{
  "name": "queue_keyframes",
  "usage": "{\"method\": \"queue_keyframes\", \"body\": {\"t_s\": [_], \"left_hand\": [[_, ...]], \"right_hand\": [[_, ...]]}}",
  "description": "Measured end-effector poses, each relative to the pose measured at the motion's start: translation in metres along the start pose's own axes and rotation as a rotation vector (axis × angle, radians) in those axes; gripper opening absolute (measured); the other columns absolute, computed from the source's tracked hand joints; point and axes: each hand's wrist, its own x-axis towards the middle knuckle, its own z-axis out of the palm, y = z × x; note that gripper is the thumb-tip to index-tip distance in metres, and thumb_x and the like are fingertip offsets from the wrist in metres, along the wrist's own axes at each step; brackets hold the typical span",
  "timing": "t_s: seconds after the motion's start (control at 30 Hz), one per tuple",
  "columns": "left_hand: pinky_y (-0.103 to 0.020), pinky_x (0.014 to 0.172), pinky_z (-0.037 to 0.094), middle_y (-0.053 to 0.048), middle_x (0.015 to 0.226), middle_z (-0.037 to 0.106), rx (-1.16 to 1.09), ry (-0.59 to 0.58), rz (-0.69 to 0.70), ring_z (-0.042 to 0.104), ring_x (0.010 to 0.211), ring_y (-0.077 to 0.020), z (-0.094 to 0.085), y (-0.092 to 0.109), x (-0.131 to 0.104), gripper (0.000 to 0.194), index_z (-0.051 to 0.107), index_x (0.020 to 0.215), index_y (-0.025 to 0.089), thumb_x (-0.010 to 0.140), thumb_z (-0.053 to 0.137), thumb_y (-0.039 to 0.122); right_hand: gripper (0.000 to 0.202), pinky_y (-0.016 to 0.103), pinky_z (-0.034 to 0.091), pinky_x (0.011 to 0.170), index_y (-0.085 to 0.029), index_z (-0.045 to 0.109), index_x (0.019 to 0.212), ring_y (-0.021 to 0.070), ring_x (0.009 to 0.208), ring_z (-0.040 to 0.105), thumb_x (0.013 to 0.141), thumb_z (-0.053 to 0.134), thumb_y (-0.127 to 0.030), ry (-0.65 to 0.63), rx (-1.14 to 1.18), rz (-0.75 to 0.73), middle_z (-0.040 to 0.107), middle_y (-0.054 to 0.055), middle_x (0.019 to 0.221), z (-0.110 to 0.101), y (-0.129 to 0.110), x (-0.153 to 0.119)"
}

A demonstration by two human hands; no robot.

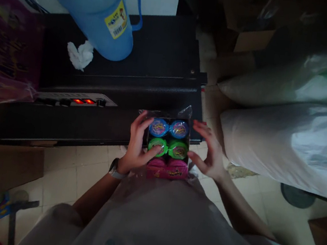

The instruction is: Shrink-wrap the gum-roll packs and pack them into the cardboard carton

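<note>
A small box (171, 172) of round containers, two blue, two green and two pink, sits against the body at the front edge of the black machine, with clear plastic film (185, 112) around it. My left hand (140, 145) is on the box's left side, thumb over a green container and fingers by a blue one. My right hand (209, 153) is beside the right side, fingers apart, thumb tip close to the box edge. A watch is on the left wrist.
The black machine (161, 49) has two lit red switches (83, 101). On it stand a blue jug (105, 17) and a crumpled white tissue (80, 55). A wrapped purple box (10, 40) is at left, large white sacks (279, 139) at right, an open carton (254, 41) behind.
</note>
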Motion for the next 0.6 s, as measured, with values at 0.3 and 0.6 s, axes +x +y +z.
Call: {"method": "queue_keyframes", "body": {"t_s": [0.3,0.6], "left_hand": [[-0.061,0.112,0.025,-0.013,0.159,0.010,0.409,-0.244,-0.004,0.018,0.142,-0.0413,-0.005,0.026,-0.006,0.050,0.056,0.121,0.019,0.076,0.067,0.037],[-0.068,0.108,0.025,-0.020,0.159,0.019,0.637,-0.507,0.035,0.018,0.145,-0.0433,-0.006,0.049,0.029,0.035,0.066,0.103,0.016,0.073,0.068,0.033]], "right_hand": [[0.041,0.059,0.030,0.112,-0.023,0.058,0.114,0.0353,0.138,0.029,0.074,0.062,-0.018,0.031,-0.165,0.025,0.034,0.008,0.147,0.028,-0.023,-0.009],[0.021,0.049,0.042,0.090,-0.015,0.058,0.093,0.0305,0.109,0.045,0.074,0.064,-0.022,-0.082,-0.232,0.038,0.044,0.013,0.114,0.019,-0.022,-0.001]]}}
